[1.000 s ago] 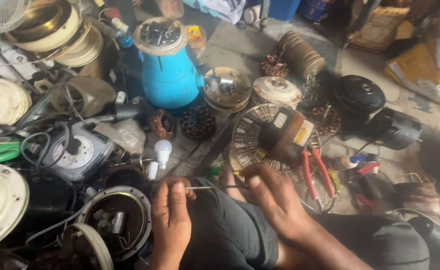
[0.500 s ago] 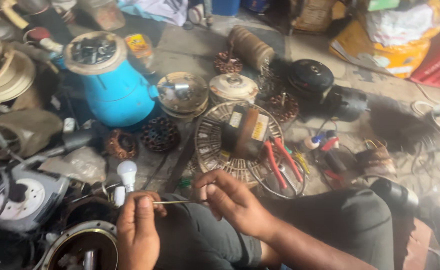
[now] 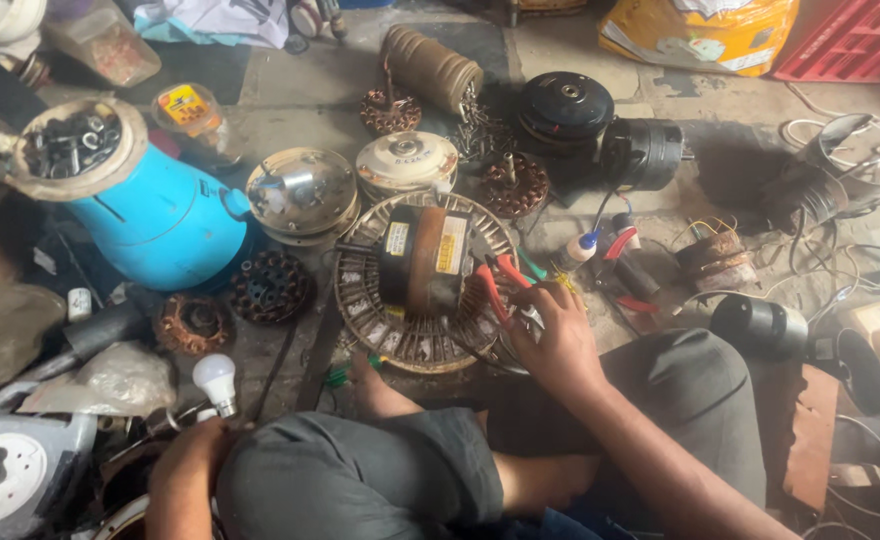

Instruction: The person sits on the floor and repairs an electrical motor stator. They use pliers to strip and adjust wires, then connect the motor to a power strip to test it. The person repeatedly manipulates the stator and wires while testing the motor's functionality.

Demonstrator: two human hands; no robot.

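Two red handles of the pliers [image 3: 497, 285] meet the right hand [image 3: 558, 340].

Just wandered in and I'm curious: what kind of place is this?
Likely a small repair workshop for fans and electric motors. The floor holds a round fan stator, copper-wound coils, and red-handled pliers under the right hand.
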